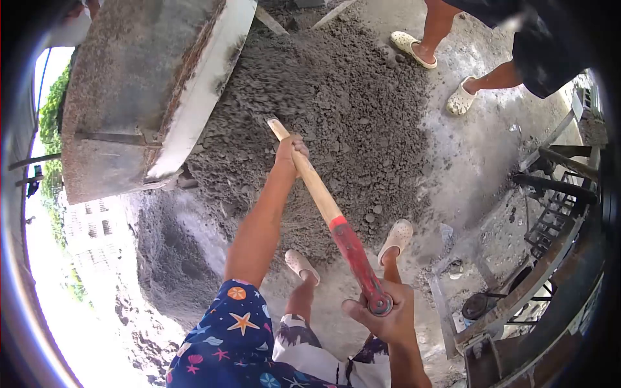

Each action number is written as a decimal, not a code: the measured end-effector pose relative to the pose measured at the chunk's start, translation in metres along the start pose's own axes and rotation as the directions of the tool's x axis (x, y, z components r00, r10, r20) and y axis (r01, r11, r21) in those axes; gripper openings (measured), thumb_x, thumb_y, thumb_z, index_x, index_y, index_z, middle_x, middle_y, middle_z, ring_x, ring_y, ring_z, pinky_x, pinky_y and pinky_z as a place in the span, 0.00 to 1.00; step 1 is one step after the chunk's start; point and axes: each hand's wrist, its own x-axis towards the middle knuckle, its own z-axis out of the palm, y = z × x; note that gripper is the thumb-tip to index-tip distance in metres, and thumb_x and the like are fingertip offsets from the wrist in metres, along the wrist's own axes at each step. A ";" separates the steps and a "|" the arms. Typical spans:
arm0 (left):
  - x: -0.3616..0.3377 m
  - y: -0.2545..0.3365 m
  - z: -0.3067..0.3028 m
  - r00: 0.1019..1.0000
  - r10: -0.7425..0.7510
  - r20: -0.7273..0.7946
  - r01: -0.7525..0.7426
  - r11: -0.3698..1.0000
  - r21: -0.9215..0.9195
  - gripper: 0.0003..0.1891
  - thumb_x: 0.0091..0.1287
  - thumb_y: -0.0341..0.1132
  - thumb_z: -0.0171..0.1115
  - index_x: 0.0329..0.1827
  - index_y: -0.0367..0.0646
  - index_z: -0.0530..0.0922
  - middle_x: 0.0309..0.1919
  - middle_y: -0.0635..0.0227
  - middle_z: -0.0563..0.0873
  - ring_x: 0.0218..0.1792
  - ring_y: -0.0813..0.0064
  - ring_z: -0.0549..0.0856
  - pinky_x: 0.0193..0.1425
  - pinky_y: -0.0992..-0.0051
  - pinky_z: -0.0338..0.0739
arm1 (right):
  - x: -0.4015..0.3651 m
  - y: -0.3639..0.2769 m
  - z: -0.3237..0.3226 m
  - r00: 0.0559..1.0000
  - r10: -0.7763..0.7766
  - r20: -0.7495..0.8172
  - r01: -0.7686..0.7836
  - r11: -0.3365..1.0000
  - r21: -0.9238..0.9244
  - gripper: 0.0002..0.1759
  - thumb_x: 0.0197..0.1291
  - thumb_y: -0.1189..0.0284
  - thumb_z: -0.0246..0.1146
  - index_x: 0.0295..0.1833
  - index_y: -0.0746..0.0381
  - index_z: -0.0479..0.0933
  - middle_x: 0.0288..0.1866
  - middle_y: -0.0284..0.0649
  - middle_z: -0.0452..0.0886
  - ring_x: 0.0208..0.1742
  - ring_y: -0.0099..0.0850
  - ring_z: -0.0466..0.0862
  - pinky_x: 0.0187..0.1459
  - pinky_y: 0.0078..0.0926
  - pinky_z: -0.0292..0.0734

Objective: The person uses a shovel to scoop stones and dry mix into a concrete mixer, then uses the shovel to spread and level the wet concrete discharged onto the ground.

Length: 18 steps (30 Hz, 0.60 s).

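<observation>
A shovel point(315, 184) with a pale wooden shaft and a worn red handle end slants across the middle of the view. My left hand point(292, 152) is wrapped round the wood, well up the shaft. Lower down, my right hand point(391, 313) closes on the red end, beside a round metal fitting. Ahead lies a wide heap of grey, crumbly, damp-looking mix point(349, 129). The blade end is hidden among this grey material, which is blurred by motion there.
At left a large rusty metal drum or hopper point(123, 97) with a whitish rim point(200, 97) leans over the heap. Another person in pale clogs point(414, 50) stands at upper right. Metal frames and bars point(556, 184) line the right side. My own clogs point(396, 237) stand at the heap's near edge.
</observation>
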 end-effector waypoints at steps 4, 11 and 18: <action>-0.025 -0.031 0.028 0.965 0.046 -0.256 0.025 0.963 0.267 0.12 0.67 0.31 0.59 0.25 0.50 0.69 0.15 0.81 0.69 0.14 0.86 0.70 0.16 0.83 0.69 | -0.026 0.025 -0.035 0.985 0.142 -0.093 -0.115 0.961 0.254 0.15 0.46 0.77 0.77 0.24 0.63 0.74 0.20 0.25 0.72 0.24 0.13 0.69 0.26 0.17 0.63; -0.056 -0.074 0.059 0.922 0.197 -0.334 0.021 0.835 0.549 0.07 0.66 0.31 0.57 0.29 0.44 0.72 0.20 0.70 0.73 0.19 0.75 0.75 0.23 0.70 0.76 | -0.076 0.033 -0.065 0.888 0.418 -0.191 -0.199 0.724 0.661 0.08 0.42 0.80 0.68 0.23 0.66 0.74 0.19 0.32 0.71 0.20 0.20 0.72 0.24 0.21 0.66; -0.114 -0.111 0.078 0.900 0.280 -0.333 0.050 0.694 0.719 0.08 0.65 0.29 0.59 0.41 0.38 0.69 0.25 0.63 0.75 0.19 0.72 0.77 0.21 0.67 0.77 | -0.147 0.044 -0.065 0.920 0.312 -0.236 0.055 0.495 0.867 0.06 0.48 0.78 0.61 0.27 0.71 0.73 0.16 0.39 0.69 0.14 0.34 0.74 0.19 0.32 0.72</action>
